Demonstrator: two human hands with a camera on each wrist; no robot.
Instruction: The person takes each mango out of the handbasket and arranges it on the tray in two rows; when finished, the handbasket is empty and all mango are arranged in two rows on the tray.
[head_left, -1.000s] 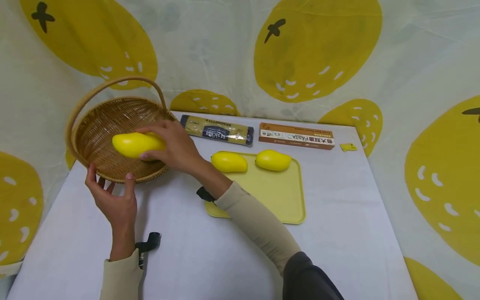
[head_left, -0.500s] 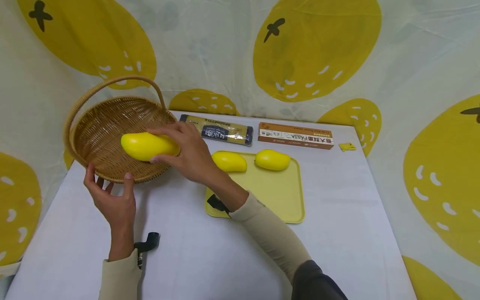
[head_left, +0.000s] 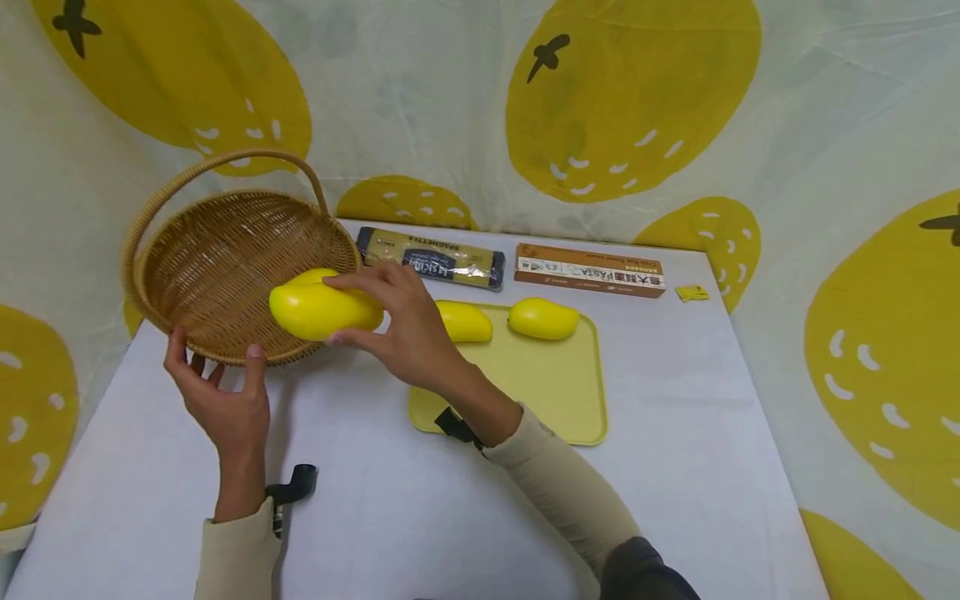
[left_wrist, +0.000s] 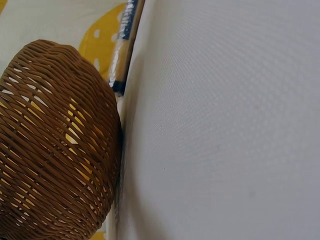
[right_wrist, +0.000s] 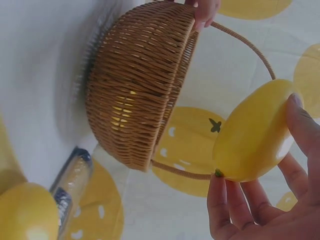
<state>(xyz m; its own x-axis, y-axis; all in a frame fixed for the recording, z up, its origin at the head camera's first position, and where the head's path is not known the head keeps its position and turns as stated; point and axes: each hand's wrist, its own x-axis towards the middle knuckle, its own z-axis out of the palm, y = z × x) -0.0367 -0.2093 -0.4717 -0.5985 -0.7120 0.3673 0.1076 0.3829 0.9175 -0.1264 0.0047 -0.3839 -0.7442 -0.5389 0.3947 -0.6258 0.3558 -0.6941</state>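
Observation:
My right hand (head_left: 412, 325) grips a yellow mango (head_left: 322, 308) between thumb and fingers, in the air at the right front of the wicker basket (head_left: 225, 267). In the right wrist view the mango (right_wrist: 255, 132) is clear of the basket's rim. My left hand (head_left: 228, 408) holds the near rim of the basket, thumb and fingers at its edge, and the basket is tilted toward me. No mango shows inside it in the head view. Two more mangoes lie on the yellow tray (head_left: 540, 392): one (head_left: 543, 318) at the back right, another (head_left: 467, 322) partly behind my right hand.
A spaghetti packet (head_left: 450, 260) lies behind the tray, beside the basket. To its right are a brown pasta box (head_left: 588, 271) and a small yellow sachet (head_left: 692, 292). A fruit-patterned cloth (head_left: 420, 100) hangs behind the white table (head_left: 675, 467).
My right hand has drawn the mango out from over the basket, to the right and toward me. My left hand stays at the basket's rim.

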